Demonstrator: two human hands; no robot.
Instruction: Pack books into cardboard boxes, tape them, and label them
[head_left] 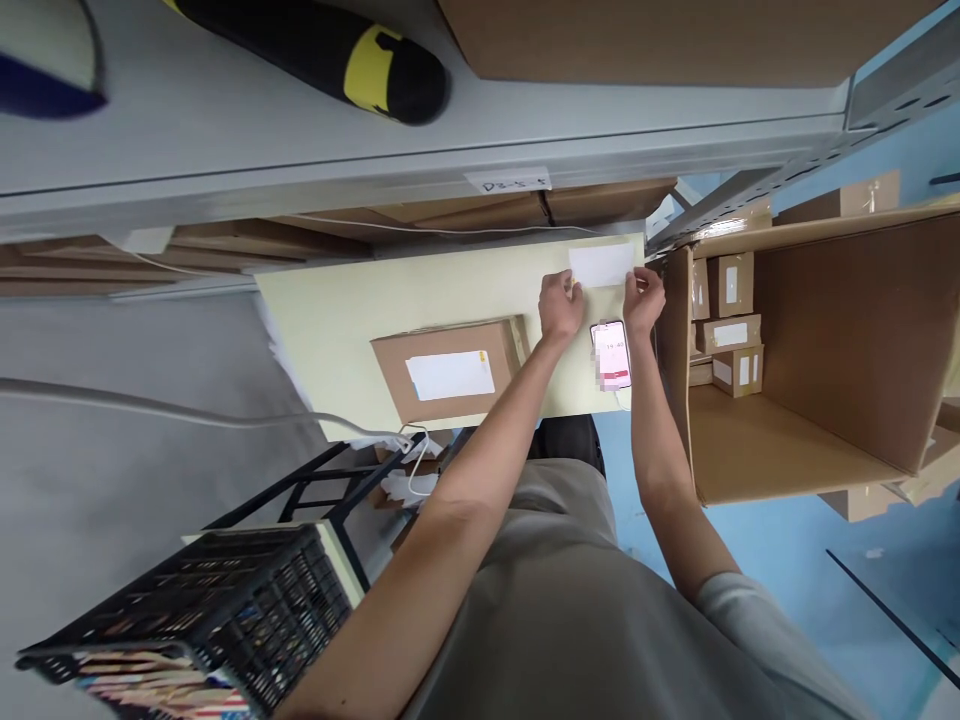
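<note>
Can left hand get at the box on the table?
Likely yes: the box lies close to the left hand with only a label on top, though that hand appears to be holding white paper.

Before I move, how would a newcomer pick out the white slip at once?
Find the pale yellow tabletop running below the grey shelf. At its far right corner, just beyond the lit phone, is the white slip. Unlike the white label on the brown box, it is held at its two ends by the left hand and right hand.
</note>
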